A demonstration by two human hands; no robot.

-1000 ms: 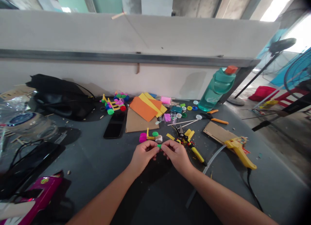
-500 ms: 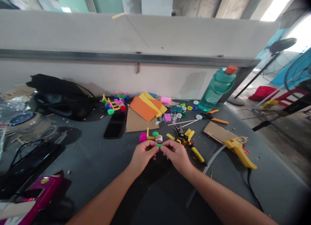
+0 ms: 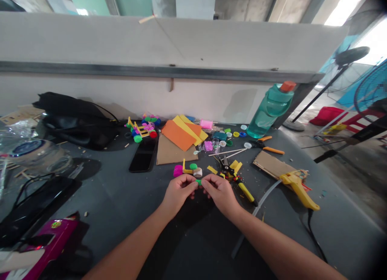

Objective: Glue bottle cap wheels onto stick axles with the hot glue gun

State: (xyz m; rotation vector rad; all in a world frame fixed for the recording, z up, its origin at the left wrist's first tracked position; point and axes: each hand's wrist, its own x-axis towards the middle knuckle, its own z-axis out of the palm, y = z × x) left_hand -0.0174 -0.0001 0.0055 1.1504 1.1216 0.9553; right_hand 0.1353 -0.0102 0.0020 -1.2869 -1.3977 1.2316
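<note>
Between the fingertips of my left hand (image 3: 180, 190) and my right hand (image 3: 218, 190) is a small green piece (image 3: 198, 182), mostly covered by the fingers; its exact kind is hidden. Both hands pinch it from either side, low over the dark table. Just beyond them lies a small build with a magenta cap (image 3: 177, 170), a yellow bent strip (image 3: 184, 166), a green cap (image 3: 193, 166) and a white cap (image 3: 197, 172). To the right of my right hand are black-jawed pliers (image 3: 225, 164) and a yellow-handled tool (image 3: 246, 192) among yellow scraps.
A yellow glue gun (image 3: 299, 189) with its cord and glue stick rests at right beside cardboard (image 3: 270, 164). Behind are a teal bottle (image 3: 267, 112), orange-handled pliers (image 3: 273, 150), orange sheets (image 3: 178, 135) and a phone (image 3: 142, 155). A black bag (image 3: 75, 122) sits at left.
The fingers shift very slightly, and a little more of the green piece shows between them. Everything else stays in place.
</note>
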